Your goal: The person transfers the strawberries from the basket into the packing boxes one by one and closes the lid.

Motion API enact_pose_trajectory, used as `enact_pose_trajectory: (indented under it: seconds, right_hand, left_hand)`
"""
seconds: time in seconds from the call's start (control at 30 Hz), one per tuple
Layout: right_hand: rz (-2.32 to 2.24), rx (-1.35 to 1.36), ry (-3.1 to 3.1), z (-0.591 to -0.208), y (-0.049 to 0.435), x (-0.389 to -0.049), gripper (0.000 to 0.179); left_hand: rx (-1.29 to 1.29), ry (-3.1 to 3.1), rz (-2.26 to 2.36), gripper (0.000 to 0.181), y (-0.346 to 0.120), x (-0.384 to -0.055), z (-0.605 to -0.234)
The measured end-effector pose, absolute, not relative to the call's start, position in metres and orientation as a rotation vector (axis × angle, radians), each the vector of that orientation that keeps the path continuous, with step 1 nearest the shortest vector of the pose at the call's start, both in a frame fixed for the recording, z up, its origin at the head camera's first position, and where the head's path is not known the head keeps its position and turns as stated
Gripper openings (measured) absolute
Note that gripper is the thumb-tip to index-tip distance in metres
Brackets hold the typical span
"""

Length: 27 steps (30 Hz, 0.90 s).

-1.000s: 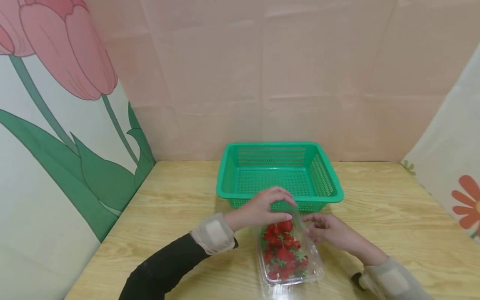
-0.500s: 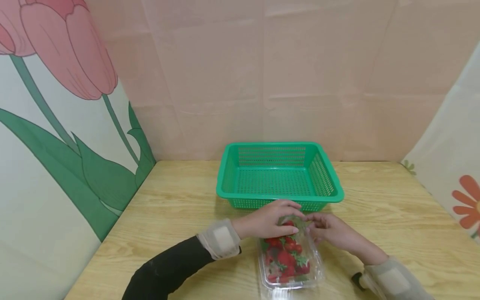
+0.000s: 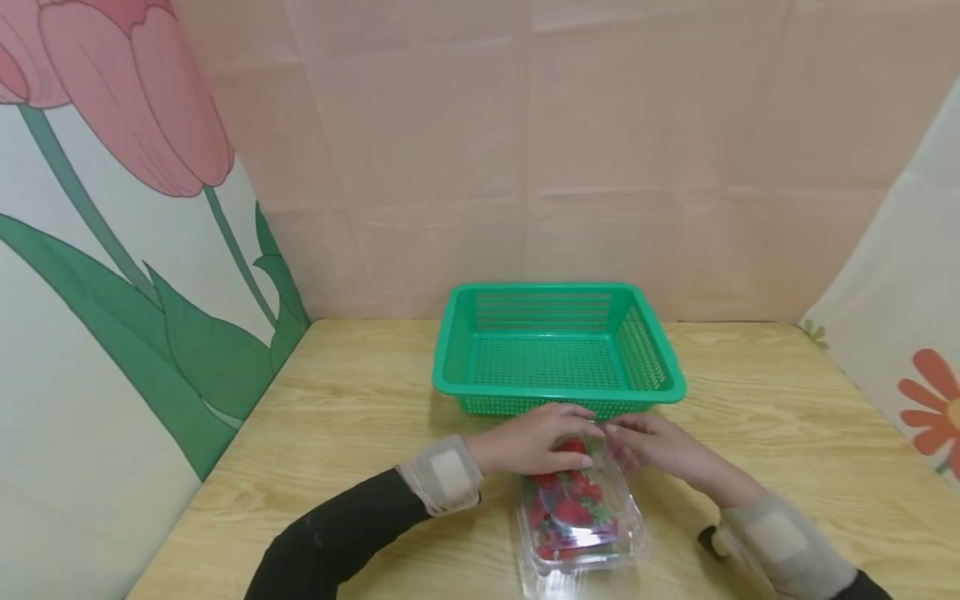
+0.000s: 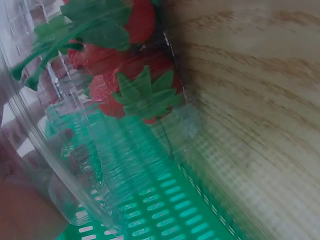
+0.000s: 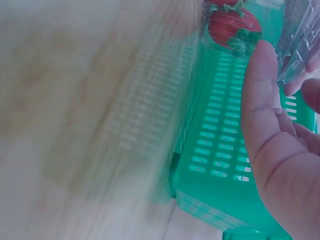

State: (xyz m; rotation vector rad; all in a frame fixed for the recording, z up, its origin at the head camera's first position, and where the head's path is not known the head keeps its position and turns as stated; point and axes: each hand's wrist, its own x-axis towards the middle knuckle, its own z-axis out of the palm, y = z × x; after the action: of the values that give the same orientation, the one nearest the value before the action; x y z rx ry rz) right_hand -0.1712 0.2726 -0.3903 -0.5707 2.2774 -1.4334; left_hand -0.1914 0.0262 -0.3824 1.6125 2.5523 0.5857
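A transparent plastic clamshell box point(image 3: 626, 521) stands on the table, with red strawberries point(image 3: 572, 510) and their green leaves showing through it. My left hand point(image 3: 536, 440) lies across its far end, thumb on top and fingers bent over the far edge. My right hand point(image 3: 660, 450) is at the far right corner, its thumb and fingers pinching the box's rim. The right wrist view has that thumb point(image 5: 260, 95) against the box wall beside a strawberry point(image 5: 232, 27). In the left wrist view, leafy strawberries point(image 4: 145, 92) press near the box's end wall; the left fingertips are blurred behind plastic.
A green perforated basket point(image 3: 558, 393) stands right behind the box, nothing visible inside. Both rest on a wood-grain table point(image 3: 360, 392). A pink cloth backdrop point(image 3: 420, 167) hangs behind, and flower-printed sheets point(image 3: 97, 375) flank the sides.
My left hand has come down and nearer to me over the box's far end, and the raised lid edge has lowered. My right hand has shifted slightly left and farther back.
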Motion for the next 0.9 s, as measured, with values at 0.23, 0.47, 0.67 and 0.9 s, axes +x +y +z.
enact_pose_trajectory:
  seconds: [0.23, 0.47, 0.67, 0.9]
  right_hand:
    - [-1.473, -0.42, 2.261, -0.393, 0.261, -0.185, 0.043]
    - [-1.497, -0.253, 2.242, -0.397, 0.253, -0.191, 0.033]
    - [-1.532, -0.184, 2.192, -0.399, 0.251, -0.194, 0.027]
    - [-1.585, -0.105, 2.186, -0.404, 0.25, -0.197, 0.024]
  left_hand:
    - [1.57, 2.58, 0.554, 0.046, 0.026, -0.195, -0.383]
    - [1.554, 2.577, 0.57, 0.047, 0.027, -0.196, -0.387]
    - [1.548, 2.59, 0.54, 0.047, 0.026, -0.195, -0.387]
    - [1.525, 2.588, 0.538, 0.046, 0.026, -0.195, -0.386]
